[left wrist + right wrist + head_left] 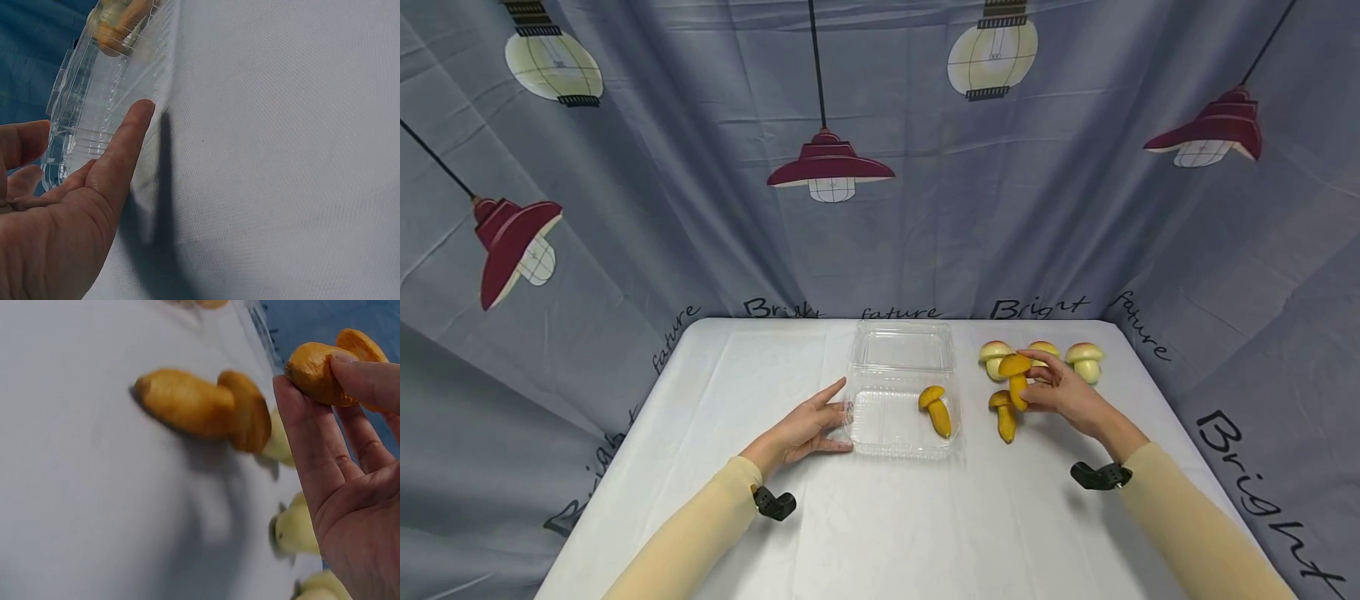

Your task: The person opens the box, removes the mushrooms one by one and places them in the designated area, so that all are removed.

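My right hand (1066, 395) holds an orange-yellow toy mushroom (1016, 375) above the table, the thumb and fingers pinching its stem in the right wrist view. Just below it, a second orange mushroom (187, 403) lies on its side on the cloth. A clear plastic clamshell box (880, 429) stands mid-table with its lid (902, 346) folded back. Inside the box, toward the right, rests another orange mushroom (937, 412). With fingers spread and mostly straight, my left hand (805, 428) touches the box's left side.
Behind the right hand sit three pale mushrooms with yellow-red caps: a left one (994, 357), a partly hidden middle one (1043, 347) and a right one (1084, 360). A white cloth covers the table (910, 525). A grey-blue curtain (880, 250) with printed lamps hangs around it.
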Motion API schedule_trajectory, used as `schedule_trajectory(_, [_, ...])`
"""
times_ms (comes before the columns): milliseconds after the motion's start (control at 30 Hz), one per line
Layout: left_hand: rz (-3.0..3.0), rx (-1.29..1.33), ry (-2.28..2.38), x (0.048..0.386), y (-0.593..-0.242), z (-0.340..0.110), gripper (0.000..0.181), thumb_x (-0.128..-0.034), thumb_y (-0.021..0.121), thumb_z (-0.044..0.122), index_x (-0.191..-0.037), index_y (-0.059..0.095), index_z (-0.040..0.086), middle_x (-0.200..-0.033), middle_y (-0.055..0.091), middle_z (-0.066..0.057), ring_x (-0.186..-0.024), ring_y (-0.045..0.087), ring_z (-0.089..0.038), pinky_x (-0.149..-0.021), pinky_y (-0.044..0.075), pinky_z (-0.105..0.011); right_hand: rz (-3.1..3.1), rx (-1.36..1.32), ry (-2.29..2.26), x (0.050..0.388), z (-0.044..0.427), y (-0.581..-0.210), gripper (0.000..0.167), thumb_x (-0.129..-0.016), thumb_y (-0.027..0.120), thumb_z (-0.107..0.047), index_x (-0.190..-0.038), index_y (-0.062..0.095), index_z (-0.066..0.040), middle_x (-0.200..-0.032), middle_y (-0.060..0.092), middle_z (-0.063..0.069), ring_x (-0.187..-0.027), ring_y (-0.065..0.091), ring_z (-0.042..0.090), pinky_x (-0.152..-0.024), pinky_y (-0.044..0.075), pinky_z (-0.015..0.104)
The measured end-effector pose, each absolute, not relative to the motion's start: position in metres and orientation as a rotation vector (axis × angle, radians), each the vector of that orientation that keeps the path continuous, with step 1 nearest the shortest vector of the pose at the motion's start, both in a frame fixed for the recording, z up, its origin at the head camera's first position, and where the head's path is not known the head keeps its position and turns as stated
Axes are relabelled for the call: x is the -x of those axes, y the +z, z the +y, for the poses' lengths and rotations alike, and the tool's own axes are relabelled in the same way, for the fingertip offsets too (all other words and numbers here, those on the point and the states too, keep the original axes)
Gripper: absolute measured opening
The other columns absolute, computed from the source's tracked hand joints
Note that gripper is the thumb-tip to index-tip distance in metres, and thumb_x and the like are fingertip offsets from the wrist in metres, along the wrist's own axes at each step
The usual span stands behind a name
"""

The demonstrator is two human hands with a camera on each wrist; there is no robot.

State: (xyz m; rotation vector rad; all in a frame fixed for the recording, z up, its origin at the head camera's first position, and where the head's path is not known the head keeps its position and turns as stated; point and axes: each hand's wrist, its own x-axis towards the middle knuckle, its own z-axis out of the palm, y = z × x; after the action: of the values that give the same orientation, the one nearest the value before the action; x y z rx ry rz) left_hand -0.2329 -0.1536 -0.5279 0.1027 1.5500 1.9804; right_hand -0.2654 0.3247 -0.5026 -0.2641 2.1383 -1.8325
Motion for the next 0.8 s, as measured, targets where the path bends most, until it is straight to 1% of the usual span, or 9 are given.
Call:
schedule_trajectory(133, [1.552,-0.093,1.983,0.233,-0.527,-0.154,0.078,-0.1057,0.044,-0.003,-0.167,0.007,0.028,-0.165,0.02,-0.027,-0.137,0.043,-0.049,-0.094,0.056,-0.054,2.159,0.227,-1.844,0.258,0.339,-0.506,0.079,-0.096,0.072,-0.006,-0.16,0.026,-0.013,-0.134,0.042,0.025,-0.103,0.065,0.02,-0.088,0.061,0.043])
schedule_trajectory(233, [1.553,-0.076,1.987,0.234,-0.527,-0.154,0.077,-0.1058,0.044,-0.002,-0.167,0.009,0.03,-0.164,0.02,-0.027,-0.136,0.044,-0.049,-0.094,0.056,-0.054,2.181,0.21,-1.842,0.254,0.347,-0.507,0.082,-0.095,0.073,-0.007,-0.161,0.023,-0.012,-0.136,0.043,0.026,-0.102,0.066,0.02,-0.087,0.061,0.044])
schedule_trajectory(433, [1.553,-0.096,1.983,0.233,-0.527,-0.155,0.078,-0.1058,0.044,-0.002,-0.167,0.005,0.028,-0.165,0.019,-0.027,-0.137,0.043,-0.049,-0.094,0.056,-0.054,2.208,0.177,-1.834,0.249,0.359,-0.512,0.083,-0.096,0.072,-0.007,-0.161,0.021,-0.01,-0.134,0.048,0.021,-0.104,0.065,0.019,-0.087,0.061,0.043])
schedule_trajectory(533, [1.551,-0.097,1.984,0.233,-0.528,-0.154,0.078,-0.1056,0.044,-0.002,-0.167,0.006,0.028,-0.165,0.018,-0.027,-0.137,0.042,-0.049,-0.094,0.056,-0.055,2.217,0.16,-1.832,0.246,0.363,-0.514,0.082,-0.095,0.073,-0.008,-0.16,0.023,-0.011,-0.133,0.049,0.018,-0.103,0.065,0.018,-0.087,0.062,0.042])
schedule_trajectory(800, [1.558,-0.099,1.978,0.233,-0.528,-0.154,0.078,-0.1053,0.045,-0.002,-0.167,0.007,0.029,-0.165,0.016,-0.027,-0.138,0.042,-0.049,-0.095,0.056,-0.054,2.206,0.147,-1.836,0.243,0.371,-0.521,0.081,-0.096,0.072,-0.009,-0.161,0.024,-0.014,-0.136,0.045,0.022,-0.104,0.065,0.018,-0.087,0.061,0.041])
